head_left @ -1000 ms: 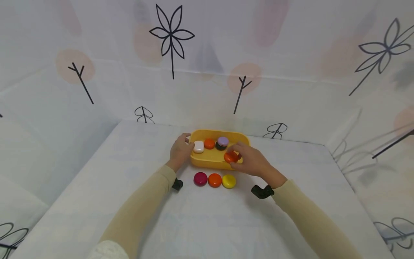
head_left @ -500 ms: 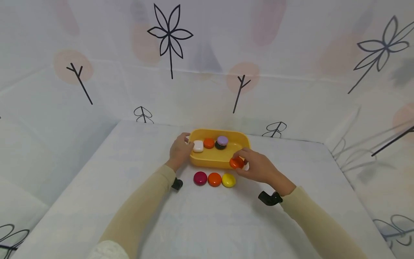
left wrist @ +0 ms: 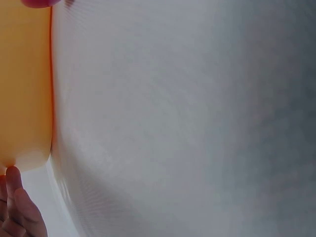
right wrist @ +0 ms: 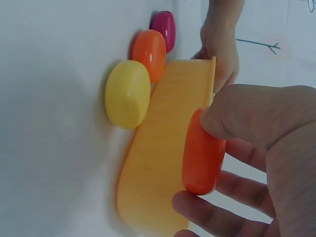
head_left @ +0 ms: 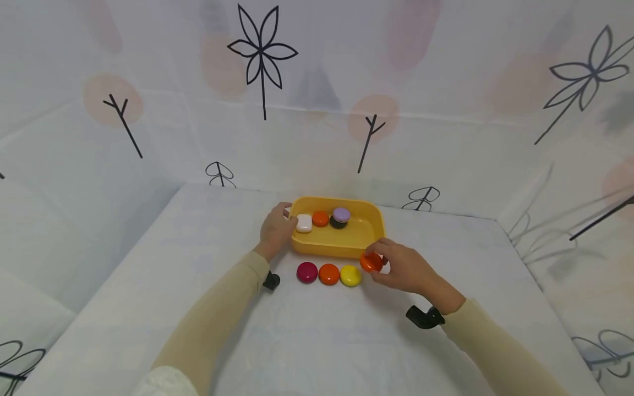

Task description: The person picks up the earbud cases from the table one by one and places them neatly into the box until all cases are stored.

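My right hand (head_left: 403, 269) pinches a glossy orange rounded disc (right wrist: 201, 153) between thumb and fingers, just outside the front right corner of a yellow plastic tray (head_left: 327, 249). My left hand (head_left: 276, 228) holds the tray's left end, its fingertips at the wall. Inside the tray lie a white rounded square piece (head_left: 304, 223), another orange disc (head_left: 320, 219), and a lilac disc (head_left: 341, 214) overlapping a black one (head_left: 338, 224). In front of the tray, a magenta disc (head_left: 307, 272), an orange disc (head_left: 329, 274) and a yellow disc (head_left: 350, 275) stand in a row.
A white cloth covers the table (head_left: 297, 341). Behind it rises a hanging sheet (head_left: 317, 143) printed with black flowers and twigs. A black wrist camera (head_left: 425, 317) sits on the right wrist, another (head_left: 271, 281) on the left.
The right hand has carried the orange disc from inside the tray, over its front wall, toward me and to the right. The left hand and the row have stayed put.
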`<state>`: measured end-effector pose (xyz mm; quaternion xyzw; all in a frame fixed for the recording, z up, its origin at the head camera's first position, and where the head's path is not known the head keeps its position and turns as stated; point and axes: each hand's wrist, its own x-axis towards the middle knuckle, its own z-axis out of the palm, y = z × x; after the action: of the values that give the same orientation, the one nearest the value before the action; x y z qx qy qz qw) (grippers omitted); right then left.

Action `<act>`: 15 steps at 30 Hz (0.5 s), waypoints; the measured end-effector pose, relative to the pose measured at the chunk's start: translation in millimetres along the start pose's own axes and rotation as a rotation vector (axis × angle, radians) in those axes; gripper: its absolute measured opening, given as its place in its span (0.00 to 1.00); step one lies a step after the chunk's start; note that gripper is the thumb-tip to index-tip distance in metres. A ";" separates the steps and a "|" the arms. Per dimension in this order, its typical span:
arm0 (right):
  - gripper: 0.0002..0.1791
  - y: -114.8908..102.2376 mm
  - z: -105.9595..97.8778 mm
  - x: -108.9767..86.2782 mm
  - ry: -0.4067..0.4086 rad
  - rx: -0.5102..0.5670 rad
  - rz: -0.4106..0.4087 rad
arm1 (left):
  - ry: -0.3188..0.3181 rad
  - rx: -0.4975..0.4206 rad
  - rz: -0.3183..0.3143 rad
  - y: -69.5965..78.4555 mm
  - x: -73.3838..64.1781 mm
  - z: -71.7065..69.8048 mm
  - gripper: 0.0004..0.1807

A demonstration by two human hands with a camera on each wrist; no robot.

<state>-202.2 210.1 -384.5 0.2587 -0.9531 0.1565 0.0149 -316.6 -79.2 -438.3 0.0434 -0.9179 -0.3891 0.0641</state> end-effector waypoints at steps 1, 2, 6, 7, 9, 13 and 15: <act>0.20 0.6 0.8 -0.5 -0.006 -0.004 0.003 | 0.001 0.000 0.000 0.2 -0.1 -0.2 0.25; 0.20 1.1 1.7 -1.1 -0.011 -0.009 0.005 | 0.001 0.000 0.001 0.2 -0.2 -0.3 0.25; 0.20 3.9 6.5 -3.4 -0.034 -0.018 0.022 | -0.008 0.003 -0.007 -0.3 -0.2 -0.2 0.25; 0.20 4.8 8.2 -3.9 -0.039 -0.018 0.025 | -0.010 0.003 -0.009 -0.6 -0.1 0.0 0.25; 0.20 6.6 11.8 -4.6 -0.046 -0.017 0.027 | -0.015 0.000 -0.013 -0.9 -0.1 0.0 0.25; 0.20 10.6 18.5 -4.5 -0.049 -0.023 0.025 | -0.013 -0.006 -0.013 -1.3 0.2 -0.1 0.25; 0.19 12.3 21.0 -4.3 -0.050 -0.026 0.030 | -0.013 -0.007 -0.011 -1.4 0.2 -0.2 0.25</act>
<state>-203.6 215.8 -408.5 0.2483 -0.9588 0.1378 -0.0080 -316.7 -80.3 -439.2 0.0456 -0.9167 -0.3929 0.0561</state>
